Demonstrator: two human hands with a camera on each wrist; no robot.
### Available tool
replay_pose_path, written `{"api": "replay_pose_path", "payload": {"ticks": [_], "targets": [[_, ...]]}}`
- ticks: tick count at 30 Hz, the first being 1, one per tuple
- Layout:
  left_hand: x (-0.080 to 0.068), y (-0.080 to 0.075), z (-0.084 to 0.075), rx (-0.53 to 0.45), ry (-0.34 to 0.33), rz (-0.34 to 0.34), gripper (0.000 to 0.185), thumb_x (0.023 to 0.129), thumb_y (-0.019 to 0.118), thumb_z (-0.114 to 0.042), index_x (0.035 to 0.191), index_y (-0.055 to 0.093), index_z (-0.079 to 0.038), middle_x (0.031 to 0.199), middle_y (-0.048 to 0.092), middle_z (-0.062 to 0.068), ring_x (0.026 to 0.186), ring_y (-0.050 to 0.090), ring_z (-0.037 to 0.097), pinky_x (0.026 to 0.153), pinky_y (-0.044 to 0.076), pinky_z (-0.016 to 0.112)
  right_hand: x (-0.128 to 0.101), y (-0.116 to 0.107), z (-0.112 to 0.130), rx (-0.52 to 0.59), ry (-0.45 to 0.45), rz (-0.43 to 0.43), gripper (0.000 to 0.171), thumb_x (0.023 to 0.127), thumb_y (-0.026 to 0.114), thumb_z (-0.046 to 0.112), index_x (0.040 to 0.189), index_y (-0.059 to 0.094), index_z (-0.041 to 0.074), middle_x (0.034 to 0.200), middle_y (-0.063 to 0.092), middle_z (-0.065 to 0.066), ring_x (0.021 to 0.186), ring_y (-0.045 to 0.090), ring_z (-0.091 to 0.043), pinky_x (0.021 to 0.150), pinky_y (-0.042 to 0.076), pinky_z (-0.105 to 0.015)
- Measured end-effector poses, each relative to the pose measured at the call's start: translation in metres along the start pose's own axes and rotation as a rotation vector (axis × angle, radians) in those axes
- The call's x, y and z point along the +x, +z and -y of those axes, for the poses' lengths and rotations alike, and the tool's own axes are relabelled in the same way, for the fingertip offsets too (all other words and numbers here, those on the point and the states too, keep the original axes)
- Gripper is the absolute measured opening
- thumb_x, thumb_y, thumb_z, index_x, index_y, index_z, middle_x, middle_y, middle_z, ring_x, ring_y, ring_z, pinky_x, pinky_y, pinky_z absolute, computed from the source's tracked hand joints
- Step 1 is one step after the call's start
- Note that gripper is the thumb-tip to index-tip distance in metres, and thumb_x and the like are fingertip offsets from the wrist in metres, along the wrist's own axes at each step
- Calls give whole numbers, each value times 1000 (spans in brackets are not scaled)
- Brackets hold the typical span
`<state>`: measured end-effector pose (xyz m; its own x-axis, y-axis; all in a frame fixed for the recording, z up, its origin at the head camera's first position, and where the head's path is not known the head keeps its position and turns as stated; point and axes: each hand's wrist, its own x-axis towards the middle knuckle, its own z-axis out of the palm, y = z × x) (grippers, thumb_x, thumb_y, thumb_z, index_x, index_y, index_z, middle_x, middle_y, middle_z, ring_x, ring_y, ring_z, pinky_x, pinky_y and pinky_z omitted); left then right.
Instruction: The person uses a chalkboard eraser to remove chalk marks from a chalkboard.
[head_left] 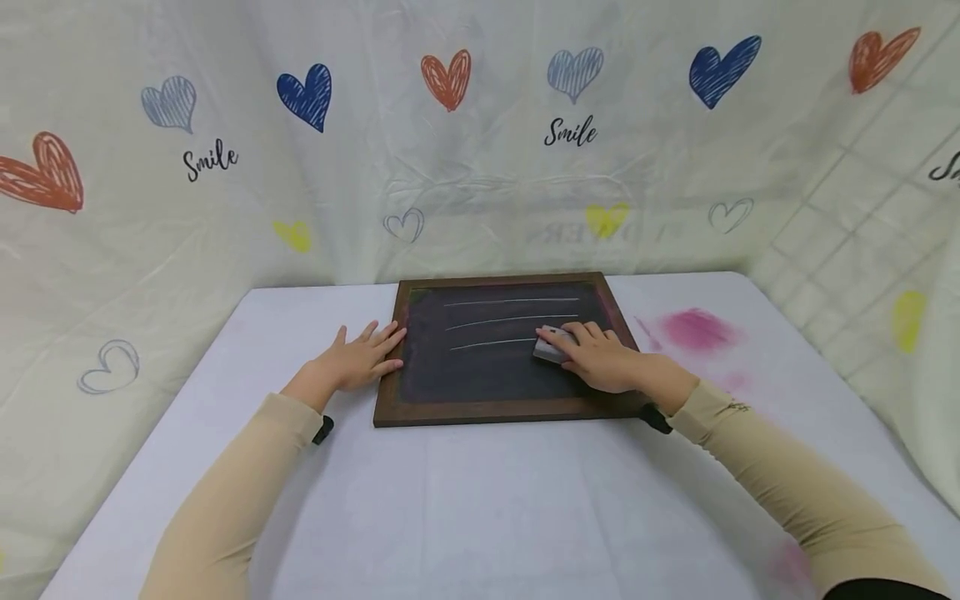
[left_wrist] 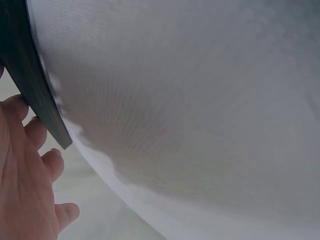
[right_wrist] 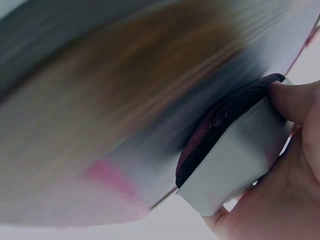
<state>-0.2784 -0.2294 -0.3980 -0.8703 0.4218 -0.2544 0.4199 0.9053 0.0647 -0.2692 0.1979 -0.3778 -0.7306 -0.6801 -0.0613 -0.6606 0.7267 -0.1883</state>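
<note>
A chalkboard (head_left: 480, 367) in a brown wooden frame lies flat on the white-covered table. Three thin white chalk lines run across its upper half. My left hand (head_left: 362, 357) has its fingers spread, the tips touching the board's left frame edge; in the left wrist view the fingers (left_wrist: 35, 132) meet the frame (left_wrist: 35, 85). On the right part of the board, my right hand (head_left: 603, 360) grips a chalkboard eraser (head_left: 551, 345) at the right end of the lowest line. The right wrist view shows its grey back and dark felt pad (right_wrist: 215, 127), with the thumb on one end.
Pink smudges (head_left: 699, 330) mark the tablecloth right of the board, with another near the right forearm. A white curtain (head_left: 495, 167) printed with hearts and "Smile" hangs behind the table. The bare tablecloth (head_left: 480, 508) stretches in front of the board.
</note>
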Motion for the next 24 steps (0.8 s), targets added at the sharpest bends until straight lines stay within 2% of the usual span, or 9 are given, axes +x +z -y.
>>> {"api": "replay_pose_path", "payload": {"ticks": [5, 11, 16, 24], "targets": [[0, -2, -1, 3, -2, -2, 71, 110, 36, -51, 167, 13, -16, 172, 9, 11, 155, 8, 39, 114, 2, 74, -13, -3, -11, -12, 5, -41, 61, 108, 53, 16, 161, 24, 16, 147, 39, -27, 125, 42, -44, 85, 39, -53], [1, 0, 0, -6, -4, 6, 73, 110, 35, -53, 167, 12, -14, 172, 7, 11, 156, 7, 39, 114, 1, 74, -3, -1, -1, -9, 4, -2, 60, 109, 52, 16, 163, 25, 15, 150, 37, -27, 130, 40, -44, 91, 38, -58], [0, 2, 0, 4, -15, 19, 75, 109, 31, -57, 167, 10, -15, 172, 5, 10, 156, 5, 38, 115, 1, 73, 21, 3, 21, -11, -21, 50, 61, 110, 50, 19, 164, 23, 18, 153, 34, -25, 136, 35, -43, 98, 36, -60], [1, 0, -2, -3, -35, 16, 73, 110, 33, -54, 167, 9, -16, 172, 4, 8, 156, 5, 36, 116, -1, 72, 64, 9, 75, -60, -120, 139, 62, 112, 46, 23, 166, 17, 22, 158, 29, -21, 142, 30, -40, 104, 35, -61]]}}
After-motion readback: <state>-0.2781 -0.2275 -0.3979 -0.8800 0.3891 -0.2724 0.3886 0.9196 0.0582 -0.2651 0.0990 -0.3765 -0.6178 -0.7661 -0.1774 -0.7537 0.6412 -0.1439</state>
